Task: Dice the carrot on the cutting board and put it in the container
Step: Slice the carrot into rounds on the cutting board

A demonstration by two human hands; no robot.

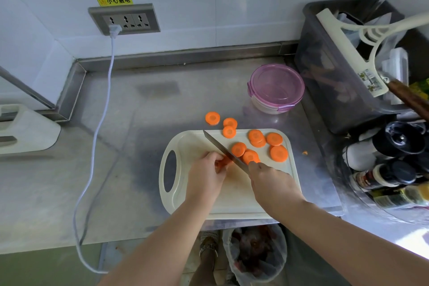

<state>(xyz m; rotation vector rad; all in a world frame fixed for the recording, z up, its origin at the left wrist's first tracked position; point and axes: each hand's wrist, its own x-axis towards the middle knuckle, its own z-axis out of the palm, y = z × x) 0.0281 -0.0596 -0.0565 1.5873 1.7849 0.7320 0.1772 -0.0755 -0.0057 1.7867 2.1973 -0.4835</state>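
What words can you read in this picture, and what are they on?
"小心触电" with a warning triangle: on the yellow sticker above the wall socket.
Paper label on the white tool in the grey bin: too small to read.
Labels on the bottles at the right: too blurred to read.

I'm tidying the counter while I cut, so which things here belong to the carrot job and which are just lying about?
In the job: left hand, carrot piece, right hand, knife, carrot slices, cutting board, lidded container.
Lying about: white cable, wall socket, grey tub, bottles.
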